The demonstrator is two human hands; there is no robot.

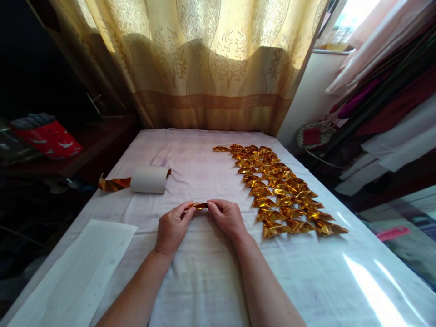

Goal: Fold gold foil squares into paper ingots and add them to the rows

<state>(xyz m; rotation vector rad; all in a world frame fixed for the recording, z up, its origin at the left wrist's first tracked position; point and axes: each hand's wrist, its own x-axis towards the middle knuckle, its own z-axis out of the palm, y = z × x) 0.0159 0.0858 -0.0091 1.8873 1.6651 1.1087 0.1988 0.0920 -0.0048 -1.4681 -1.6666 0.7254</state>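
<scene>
Overhead, head view: table (204,281) under pale lilac cloth, clear plastic film on top, glare at right. Yellow patterned curtain (204,63) behind; hanging clothes (384,86) right; red bag (51,138) on dark shelf left. No readable writing. Left hand (172,228) and right hand (227,218) both pinched shut on ends of gold foil strip (200,205), held just above cloth, mid-table. Paper-backed foil roll (149,179) behind left hand. Folded gold foil pieces (282,195) in rows right of hands. White paper sheet (75,277) near left edge.
</scene>
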